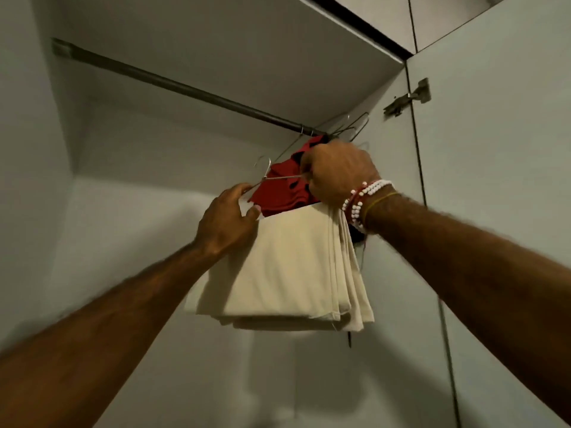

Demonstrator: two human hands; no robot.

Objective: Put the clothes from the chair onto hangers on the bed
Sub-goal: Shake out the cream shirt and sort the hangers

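Currently logging: one wire hanger (279,178) with a folded beige garment (287,267) draped over its bar. Both are being held up inside a wardrobe, just short of the rail (173,84) that is running from 10 o'clock to 1 o'clock.

- **Step:** I am judging this as the hanging-up stage, since the garment is already sitting on its hanger and the hook is pointing up, free of the rail.
- **Next move:** it is calling for a lift and a tilt to drop the hook over the rail, at 9 o'clock of the red garment (284,193) hanging there.
- **Left hand (225,220):** it is reaching up from 7 o'clock with fingers curled round the hanger's left end and the thumb pressing on the cloth's top edge.
- **Right hand (338,173):** it is coming in from 4 o'clock, wearing beaded bracelets (361,196), and is pinching the wire at the right shoulder.
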